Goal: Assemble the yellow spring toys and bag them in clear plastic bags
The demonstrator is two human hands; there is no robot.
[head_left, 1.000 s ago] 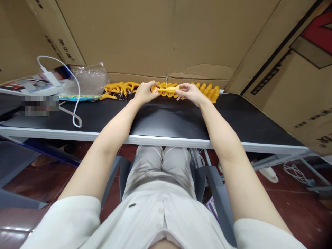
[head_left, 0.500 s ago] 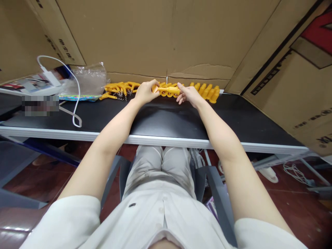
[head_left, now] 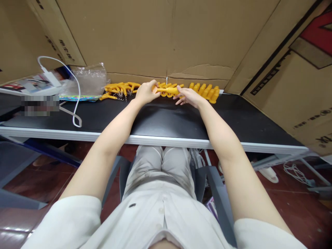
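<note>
1. The left hand point(head_left: 148, 92) has its grip closed, thumb and fingers pinching the left end of a slender yellow piece point(head_left: 168, 90).
2. The right hand point(head_left: 191, 97) meets that piece's right end near the thumb; its other fingers are loosely spread, and I cannot tell whether its grip is closed on the piece.
3. The yellow piece lies roughly level between the hands, in front of the middle of the tabletop's point(head_left: 168, 121) back edge.
4. Just behind it, more yellow parts point(head_left: 164, 85) lie side by side, partly hidden by the hands.
5. Along the back edge, toward the right back corner, stands a close row of yellow bottle-shaped pieces point(head_left: 207, 91).
6. Left of the left hand, near the back edge, lies a heap of branching yellow pieces point(head_left: 123, 86) with metal spirals point(head_left: 120, 95).
7. Toward the left back corner is a crumpled clear plastic bag point(head_left: 89, 77); a colourful flat item point(head_left: 83, 98) shows at its lower edge, whether inside or underneath I cannot tell.
8. Beside the bag, a white cable point(head_left: 77, 91) loops toward the front edge.
</note>
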